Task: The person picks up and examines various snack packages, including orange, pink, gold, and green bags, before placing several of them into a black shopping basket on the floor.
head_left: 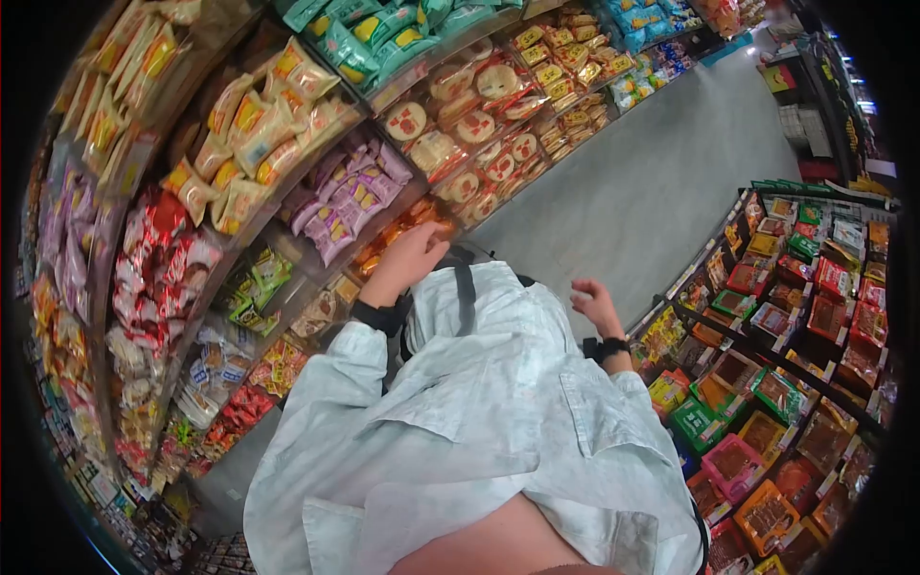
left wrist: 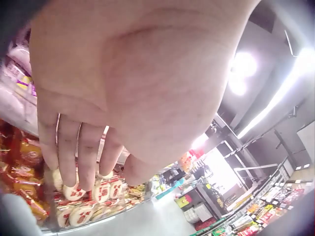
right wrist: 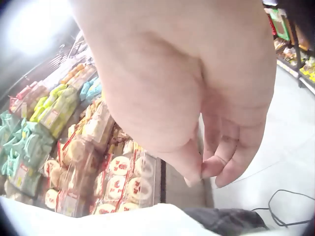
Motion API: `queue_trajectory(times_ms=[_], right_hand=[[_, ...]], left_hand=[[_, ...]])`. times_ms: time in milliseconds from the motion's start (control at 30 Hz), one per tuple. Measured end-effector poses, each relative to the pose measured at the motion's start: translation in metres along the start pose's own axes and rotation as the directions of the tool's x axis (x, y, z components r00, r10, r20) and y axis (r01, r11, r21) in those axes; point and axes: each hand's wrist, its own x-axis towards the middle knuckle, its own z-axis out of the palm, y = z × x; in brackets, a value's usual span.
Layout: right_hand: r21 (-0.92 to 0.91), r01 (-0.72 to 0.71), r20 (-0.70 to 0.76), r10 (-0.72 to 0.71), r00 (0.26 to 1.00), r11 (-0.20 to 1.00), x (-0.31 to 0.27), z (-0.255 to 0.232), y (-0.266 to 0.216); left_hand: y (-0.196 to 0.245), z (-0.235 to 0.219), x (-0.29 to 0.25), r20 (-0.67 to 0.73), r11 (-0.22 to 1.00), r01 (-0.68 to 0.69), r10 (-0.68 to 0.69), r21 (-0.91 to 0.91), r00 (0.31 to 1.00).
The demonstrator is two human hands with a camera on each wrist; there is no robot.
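In the head view the left hand [head_left: 414,257] hovers by the lower shelf edge, near orange-wrapped packets [head_left: 393,237] and below purple packets [head_left: 353,199]. The left wrist view shows that hand [left wrist: 88,142] with its fingers extended and nothing held. Out over the aisle floor, to the right of the body, hangs the right hand [head_left: 596,305], empty. Its fingers [right wrist: 229,152] are loosely curled in the right wrist view, with the thumb close to a fingertip. Round white cakes with red marks [right wrist: 116,186] lie on the shelf beyond it.
Tiered shelves of bagged snacks curve along the left, with cream packets [head_left: 257,134] and teal packets [head_left: 379,43]. Grey floor [head_left: 661,144] runs between them and the right-hand racks of boxed goods [head_left: 767,412]. A black cable [right wrist: 280,209] lies on the floor.
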Motion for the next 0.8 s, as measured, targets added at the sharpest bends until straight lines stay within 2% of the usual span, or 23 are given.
queue_trajectory(times_ms=[67, 167, 200, 267, 300, 333, 367, 433, 500, 567, 667, 700, 800], right_hand=[[0.043, -0.095, -0.005, 0.095, 0.995, 0.995, 0.005, -0.025, 0.012], [0.051, -0.109, -0.067, 0.112, 0.991, 0.993, 0.031, -0.052, 0.01], [0.022, -0.074, -0.089, 0.076, 0.993, 0.997, 0.037, -0.052, -0.002], [-0.048, 0.007, -0.123, -0.013, 0.992, 0.999, 0.061, -0.051, -0.065], [-0.082, 0.069, -0.094, -0.077, 0.993, 0.994, 0.076, -0.049, -0.094], [-0.125, 0.174, -0.051, -0.182, 0.982, 0.977, 0.092, -0.045, -0.126], [-0.163, 0.281, 0.001, -0.284, 0.959, 0.946, 0.109, -0.04, -0.158], [-0.218, 0.419, 0.126, -0.401, 0.907, 0.881, 0.133, -0.025, -0.234], [-0.16, 0.556, 0.264, -0.507, 0.82, 0.816, 0.146, -0.006, -0.308], [-0.122, 0.602, 0.403, -0.515, 0.757, 0.789, 0.161, 0.009, -0.357], [-0.106, 0.731, 0.544, -0.576, 0.61, 0.674, 0.196, 0.027, -0.392], [-0.106, 0.778, 0.59, -0.591, 0.551, 0.62, 0.204, 0.031, -0.397], [-0.075, 0.751, 0.658, -0.534, 0.532, 0.656, 0.213, 0.037, -0.413]], left_hand=[[0.021, -0.015, 0.035, -0.02, 0.997, -0.074, 0.074, -0.025, 0.997], [0.041, -0.032, 0.079, -0.063, 0.988, -0.152, 0.153, 0.013, 0.986], [0.046, -0.035, 0.088, -0.062, 0.989, -0.141, 0.138, -0.05, 0.989], [0.064, -0.041, 0.111, -0.073, 0.977, -0.119, 0.108, -0.176, 0.991], [0.071, -0.043, 0.122, -0.039, 0.979, -0.072, 0.065, -0.189, 0.997], [0.073, -0.04, 0.133, -0.061, 0.974, -0.06, 0.048, -0.219, 0.997], [0.073, -0.034, 0.143, -0.088, 0.967, -0.048, 0.027, -0.249, 0.996], [0.077, -0.024, 0.164, -0.102, 0.965, 0.008, -0.036, -0.264, 0.994], [0.09, -0.009, 0.179, -0.159, 0.951, 0.078, -0.13, -0.299, 0.979], [0.113, -0.002, 0.191, -0.189, 0.916, 0.156, -0.238, -0.368, 0.953], [0.135, 0.021, 0.209, -0.282, 0.845, 0.22, -0.391, -0.487, 0.876], [0.148, 0.021, 0.214, -0.279, 0.845, 0.268, -0.426, -0.463, 0.861], [0.156, 0.035, 0.213, -0.395, 0.875, 0.251, -0.421, -0.414, 0.816]])
